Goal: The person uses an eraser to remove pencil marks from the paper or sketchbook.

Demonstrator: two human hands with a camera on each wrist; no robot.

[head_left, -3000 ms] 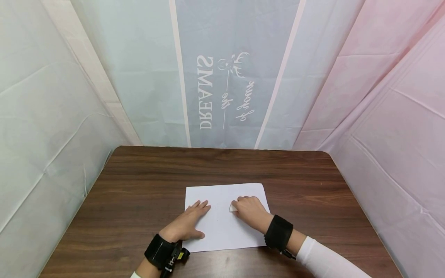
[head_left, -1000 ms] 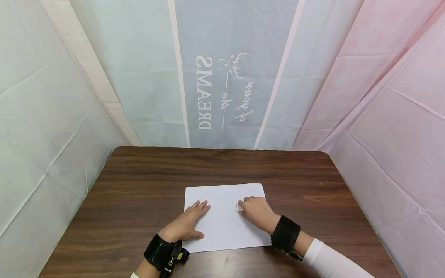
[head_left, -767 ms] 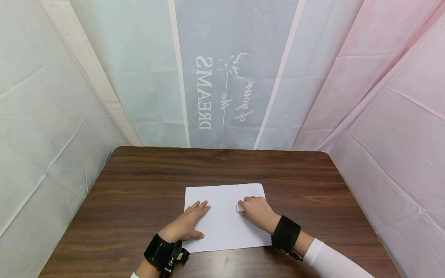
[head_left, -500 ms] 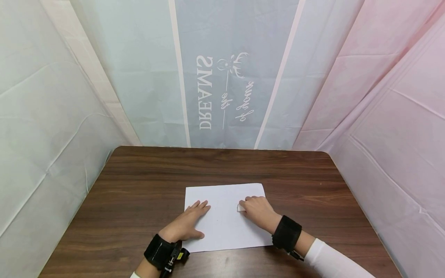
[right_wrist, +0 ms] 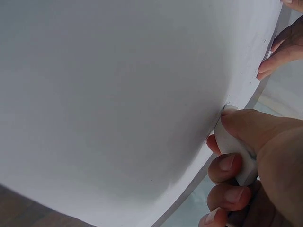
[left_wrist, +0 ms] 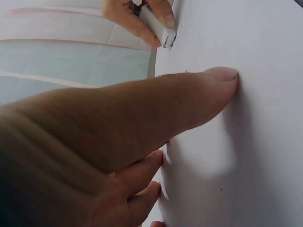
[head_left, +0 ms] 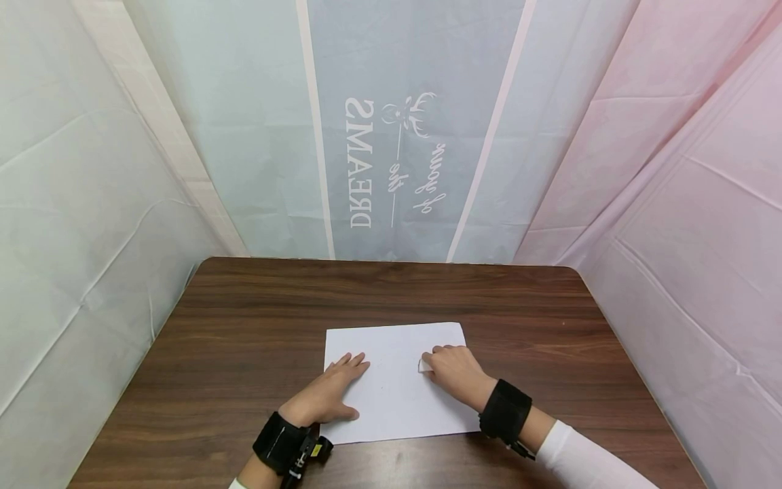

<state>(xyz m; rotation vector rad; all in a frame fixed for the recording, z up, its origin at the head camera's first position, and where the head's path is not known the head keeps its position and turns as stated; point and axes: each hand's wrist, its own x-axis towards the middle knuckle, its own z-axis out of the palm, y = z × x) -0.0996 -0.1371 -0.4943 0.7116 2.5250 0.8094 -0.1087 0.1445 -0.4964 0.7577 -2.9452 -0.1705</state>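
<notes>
A white sheet of paper (head_left: 394, 404) lies on the table. My left hand (head_left: 330, 394) rests flat on its left part with fingers spread; in the left wrist view the thumb (left_wrist: 208, 92) stretches over the sheet. My right hand (head_left: 455, 372) pinches a white block-shaped eraser (left_wrist: 158, 26) between thumb and curled fingers. One end of the eraser (right_wrist: 232, 142) meets the paper right of its middle, and that end shows dark smudges. Small dark specks dot the paper near it. The palm hides part of the eraser in the head view.
The brown wooden table (head_left: 256, 319) reaches back to a light blue curtain (head_left: 263, 170) with mirrored lettering. Pale cloth walls stand on the left and right. Both wrists wear black straps (head_left: 506, 411) with small devices attached.
Since three seconds ago my right hand has shifted to the right along the paper with the eraser, only slightly in the last second. My left hand keeps its place.
</notes>
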